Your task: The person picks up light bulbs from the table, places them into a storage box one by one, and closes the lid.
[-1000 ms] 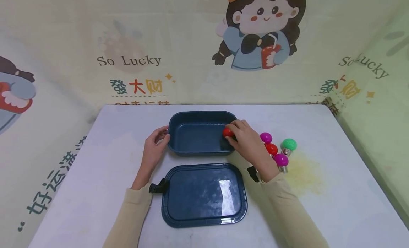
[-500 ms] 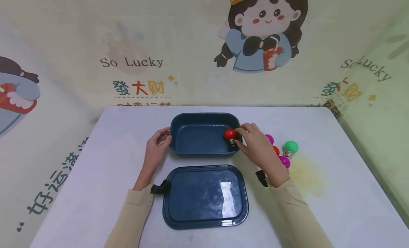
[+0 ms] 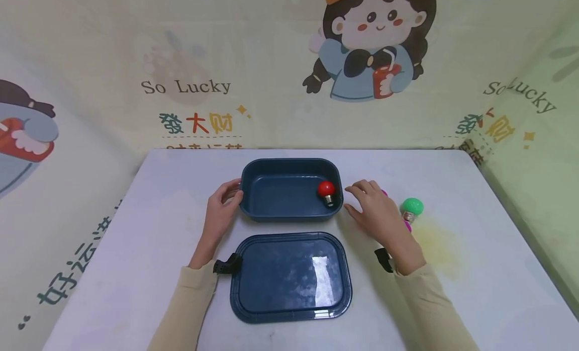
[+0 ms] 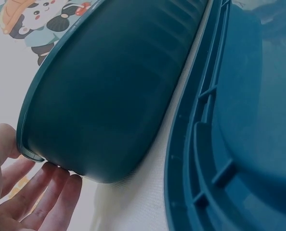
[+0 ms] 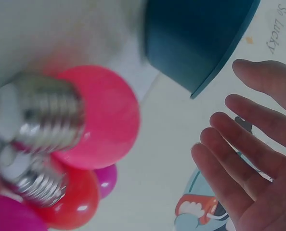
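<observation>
And my left hand [image 3: 220, 209] is on the left end of the dark blue plastic box [image 3: 282, 192], thumb at the rim, fingers bent in against the wall below it, holding that end. My right hand [image 3: 374, 210] is empty, fingers parted and thumb spread, hovering just beside the box's right end. There's the red light bulb [image 3: 326, 189], inside the box near the right wall, threaded metal base toward me! A second ago I had that bulb in my right fingers; half a second ago they were right beside it; now the hand has drawn off to the right, clear of the box, covering more of the loose bulbs. Slivers of magenta bulb [image 3: 408, 226] peek past it, the green bulb [image 3: 412, 206] sits farther right, and from my right wrist a pinkish-red bulb [image 5: 109, 115] and another red bulb [image 5: 78, 202] crowd in close. My left hand hasn't budged, nor has the dark blue lid [image 3: 289, 280] nearer me on the white table [image 3: 176, 195]. Now the writing: the backdrop [image 3: 271, 54] reads "So Lucky" on the left and again, rumpled, on the right, with "發大财" beneath; the line below is cut off by the table edge, and "好运" runs up the left side.
</observation>
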The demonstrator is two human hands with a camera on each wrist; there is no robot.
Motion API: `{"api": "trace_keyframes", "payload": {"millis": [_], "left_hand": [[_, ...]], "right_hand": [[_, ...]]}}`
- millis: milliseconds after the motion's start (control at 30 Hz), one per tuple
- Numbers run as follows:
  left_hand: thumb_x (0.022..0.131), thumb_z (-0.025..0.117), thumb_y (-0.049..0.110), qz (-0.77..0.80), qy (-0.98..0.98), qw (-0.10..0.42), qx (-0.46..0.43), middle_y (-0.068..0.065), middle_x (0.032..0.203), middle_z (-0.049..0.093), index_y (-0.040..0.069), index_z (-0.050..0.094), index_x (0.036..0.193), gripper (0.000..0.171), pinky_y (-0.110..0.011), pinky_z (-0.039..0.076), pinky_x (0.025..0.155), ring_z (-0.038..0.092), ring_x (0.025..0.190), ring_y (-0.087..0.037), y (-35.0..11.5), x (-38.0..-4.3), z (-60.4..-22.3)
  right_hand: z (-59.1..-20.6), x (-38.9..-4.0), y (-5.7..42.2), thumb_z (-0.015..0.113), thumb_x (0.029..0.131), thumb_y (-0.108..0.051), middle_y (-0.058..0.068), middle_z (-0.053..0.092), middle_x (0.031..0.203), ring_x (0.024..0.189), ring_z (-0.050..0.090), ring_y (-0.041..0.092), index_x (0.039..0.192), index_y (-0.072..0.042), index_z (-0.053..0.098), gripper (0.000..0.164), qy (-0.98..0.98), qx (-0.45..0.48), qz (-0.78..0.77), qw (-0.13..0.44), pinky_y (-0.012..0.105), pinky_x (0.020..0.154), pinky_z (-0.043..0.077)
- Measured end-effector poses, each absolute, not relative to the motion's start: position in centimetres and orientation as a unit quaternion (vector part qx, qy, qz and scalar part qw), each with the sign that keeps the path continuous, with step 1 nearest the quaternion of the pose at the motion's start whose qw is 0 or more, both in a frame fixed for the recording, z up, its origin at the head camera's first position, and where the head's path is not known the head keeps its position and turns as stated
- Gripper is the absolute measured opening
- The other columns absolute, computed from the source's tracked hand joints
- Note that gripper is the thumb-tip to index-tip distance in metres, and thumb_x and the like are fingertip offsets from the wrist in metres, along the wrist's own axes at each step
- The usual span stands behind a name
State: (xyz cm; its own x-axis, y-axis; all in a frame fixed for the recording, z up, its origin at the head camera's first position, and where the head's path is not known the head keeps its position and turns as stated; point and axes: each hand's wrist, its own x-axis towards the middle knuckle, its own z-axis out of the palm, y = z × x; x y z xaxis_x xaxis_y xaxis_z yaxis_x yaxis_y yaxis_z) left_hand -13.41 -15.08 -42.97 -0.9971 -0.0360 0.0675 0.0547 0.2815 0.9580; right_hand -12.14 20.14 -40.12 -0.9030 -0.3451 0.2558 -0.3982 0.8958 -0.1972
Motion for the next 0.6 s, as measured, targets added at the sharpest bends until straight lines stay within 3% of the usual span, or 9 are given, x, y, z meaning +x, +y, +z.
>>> {"api": "trace_keyframes", "payload": {"millis": [133,333,600], "left_hand": [[0.102,0.056,0.013,-0.599,-0.8,0.038,-0.01,-0.02,0.138,0.057,0.0,0.052,0.141,0.042,-0.009,0.044,0.087,0.056,0.124,-0.029,-15.1,-13.8,-43.5],[0.101,0.058,0.021,-0.605,-0.794,0.048,-0.011,-0.014,0.138,0.058,0.009,0.054,0.141,0.042,-0.009,0.044,0.089,0.057,0.123,-0.025,-15.7,-15.0,-46.1],[0.101,0.059,0.026,-0.593,-0.803,0.067,-0.012,-0.009,0.136,0.06,0.014,0.057,0.139,0.04,-0.035,0.048,0.103,0.058,0.122,-0.021,-15.9,-15.0,-46.8]], "right_hand": [[-40.4,-11.7,20.8,0.079,0.084,-0.018,0.017,0.065,0.115,0.107,0.057,0.033,0.119,-0.001,0.067,0.041,-0.973,0.175,0.114,0.097,0.044,0.081,0.057],[-40.8,-11.2,21.6,0.08,0.084,-0.017,0.018,0.065,0.115,0.11,0.057,0.034,0.119,0.0,0.067,0.041,-0.976,0.168,0.117,0.08,0.045,0.083,0.057],[-41.5,-10.7,22.5,0.08,0.083,-0.015,0.018,0.064,0.114,0.11,0.058,0.034,0.121,0.001,0.067,0.043,-0.976,0.167,0.125,0.056,0.045,0.085,0.057]]}}
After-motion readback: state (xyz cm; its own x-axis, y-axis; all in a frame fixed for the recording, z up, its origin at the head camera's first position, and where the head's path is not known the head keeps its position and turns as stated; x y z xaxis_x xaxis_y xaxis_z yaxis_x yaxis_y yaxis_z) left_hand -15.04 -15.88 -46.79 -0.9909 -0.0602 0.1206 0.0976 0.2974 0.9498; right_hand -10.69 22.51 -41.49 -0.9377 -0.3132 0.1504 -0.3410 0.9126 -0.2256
